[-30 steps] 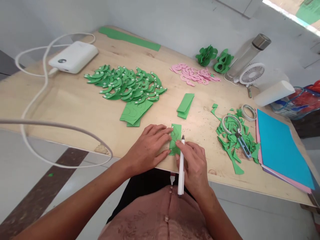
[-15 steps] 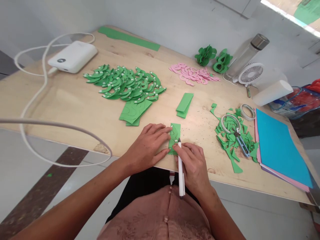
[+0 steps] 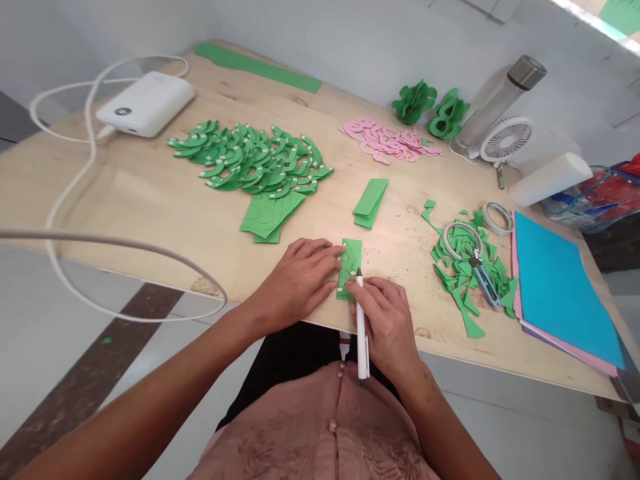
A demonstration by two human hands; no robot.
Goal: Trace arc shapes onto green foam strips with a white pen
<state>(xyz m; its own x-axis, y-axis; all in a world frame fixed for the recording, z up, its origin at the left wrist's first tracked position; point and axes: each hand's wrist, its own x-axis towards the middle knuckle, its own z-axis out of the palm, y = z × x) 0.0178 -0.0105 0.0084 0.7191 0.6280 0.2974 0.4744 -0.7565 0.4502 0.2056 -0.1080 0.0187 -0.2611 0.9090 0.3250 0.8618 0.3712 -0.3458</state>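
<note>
A small green paper strip (image 3: 351, 257) with curved lines and little white pieces lies near the table's front edge. My left hand (image 3: 303, 283) rests flat beside it, fingers spread, fingertips at its left edge. My right hand (image 3: 385, 313) holds a white pen (image 3: 361, 333), its dark tip pointing away from me, while the fingertips touch the strip's lower right. Behind the strip are folded green papers (image 3: 371, 200). To the left, green papers with drawn curves (image 3: 270, 217) lie partly under a heap of curved green cutouts (image 3: 250, 160).
Green scraps (image 3: 463, 293) at right hold a tape roll (image 3: 461, 241) and blue-handled snips (image 3: 485, 280). Farther right are coloured sheets (image 3: 565, 287). Pink cutouts (image 3: 390, 140), a bottle (image 3: 500, 100) and a fan (image 3: 507, 140) stand behind. A white power bank (image 3: 150, 103) and cable are left.
The view has shifted slightly, so the table items appear a little higher. My right fingertips have moved slightly on the strip, and a white piece near its lower left now shows.
</note>
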